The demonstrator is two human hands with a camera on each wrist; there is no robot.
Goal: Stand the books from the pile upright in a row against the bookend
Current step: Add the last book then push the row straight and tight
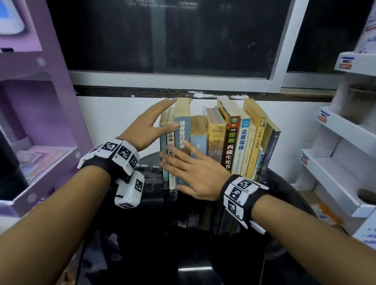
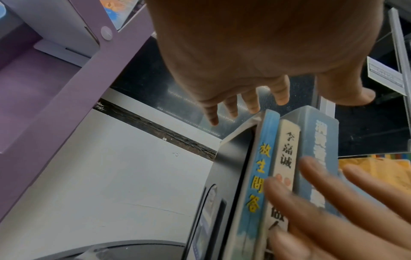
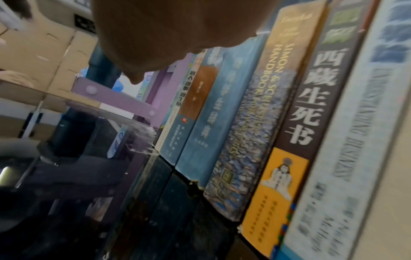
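Purple shelving (image 1: 37, 118) stands at the far left, and just right of it the left hand (image 1: 147, 127) comes in flat, fingers (image 1: 170, 102) straight, laid along the outer side and top corner of the row's left end. From the left wrist view a dark bookend (image 2: 231, 158) stands upright right there, touching the thin blue book (image 2: 260, 176), then a white-spined one (image 2: 286, 149), then a thick grey-blue volume (image 2: 320, 149). Moving right, the right hand (image 1: 197, 174) is spread open, fingers (image 1: 173, 162) pressing flat on those same spines, gripping nothing. Further along, the row of books (image 1: 225, 140) runs on over the glossy black tabletop (image 1: 194, 249): a yellow handbook (image 1: 217, 139), a dark spine with white characters (image 1: 230, 149), then paler ones, and these right-hand books lean over rather than standing straight. No pile is visible anywhere, so this looks like the closing step: squaring up and squeezing the row tight. Next move, I'd say, calls for a sideways push from the far right end towards the bookend, left hand bracing it so it cannot slide, until the leaners stand true.
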